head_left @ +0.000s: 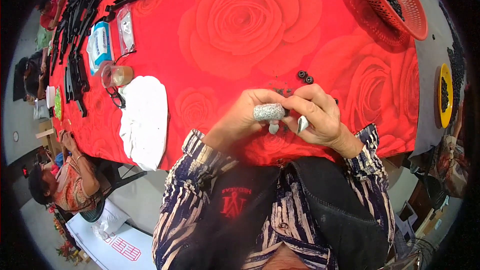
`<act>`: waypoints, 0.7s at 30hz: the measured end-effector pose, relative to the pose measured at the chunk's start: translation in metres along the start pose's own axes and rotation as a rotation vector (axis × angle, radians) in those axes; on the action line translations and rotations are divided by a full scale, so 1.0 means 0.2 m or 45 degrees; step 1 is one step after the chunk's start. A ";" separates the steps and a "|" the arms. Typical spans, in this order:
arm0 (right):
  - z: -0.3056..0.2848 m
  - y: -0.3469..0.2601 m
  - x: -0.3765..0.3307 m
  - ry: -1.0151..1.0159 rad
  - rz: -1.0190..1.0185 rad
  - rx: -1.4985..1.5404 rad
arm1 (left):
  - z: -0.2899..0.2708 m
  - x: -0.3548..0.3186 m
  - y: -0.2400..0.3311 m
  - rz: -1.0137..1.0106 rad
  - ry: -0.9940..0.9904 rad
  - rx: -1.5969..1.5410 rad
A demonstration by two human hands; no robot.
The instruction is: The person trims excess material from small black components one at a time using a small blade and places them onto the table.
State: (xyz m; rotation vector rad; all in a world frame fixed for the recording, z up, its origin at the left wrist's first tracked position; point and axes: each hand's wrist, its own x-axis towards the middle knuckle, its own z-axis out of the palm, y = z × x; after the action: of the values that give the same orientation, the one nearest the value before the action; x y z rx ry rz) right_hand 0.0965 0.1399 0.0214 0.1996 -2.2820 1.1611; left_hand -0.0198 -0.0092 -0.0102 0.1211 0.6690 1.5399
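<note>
Head view: left hand [240,116], right hand [320,116] pinching black part [286,112], I think.
Judged unfinished; two black rounds [309,80] toward table's [235,65] near edge.

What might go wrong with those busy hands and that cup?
The pointed, shiny thing in the right hand might nick the left hand, which is very close. The clear cup of brownish liquid could get bumped and wet the white cloth beside it. The small black round pieces lying loose might roll away.
</note>
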 end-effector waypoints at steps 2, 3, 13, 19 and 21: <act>0.01 0.00 0.00 0.007 -0.050 -0.048 | 0.00 -0.02 -0.01 -0.002 0.010 0.056; 0.01 0.00 -0.01 0.025 -0.025 -0.004 | 0.02 -0.02 0.00 0.053 0.038 0.083; 0.00 0.03 -0.01 -0.017 -0.173 -0.130 | 0.04 -0.04 0.03 0.031 0.130 0.288; -0.02 0.04 -0.02 -0.013 -0.283 -0.141 | 0.06 -0.05 -0.01 0.225 0.137 0.300; -0.02 0.05 -0.03 -0.026 -0.303 -0.165 | 0.07 -0.06 -0.01 0.255 0.127 0.314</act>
State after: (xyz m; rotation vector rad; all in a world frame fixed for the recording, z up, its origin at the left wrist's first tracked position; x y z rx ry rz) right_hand 0.0985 0.1480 0.0134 0.4220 -2.2687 0.8905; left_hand -0.0104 -0.0155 0.0036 0.3065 0.9486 1.6572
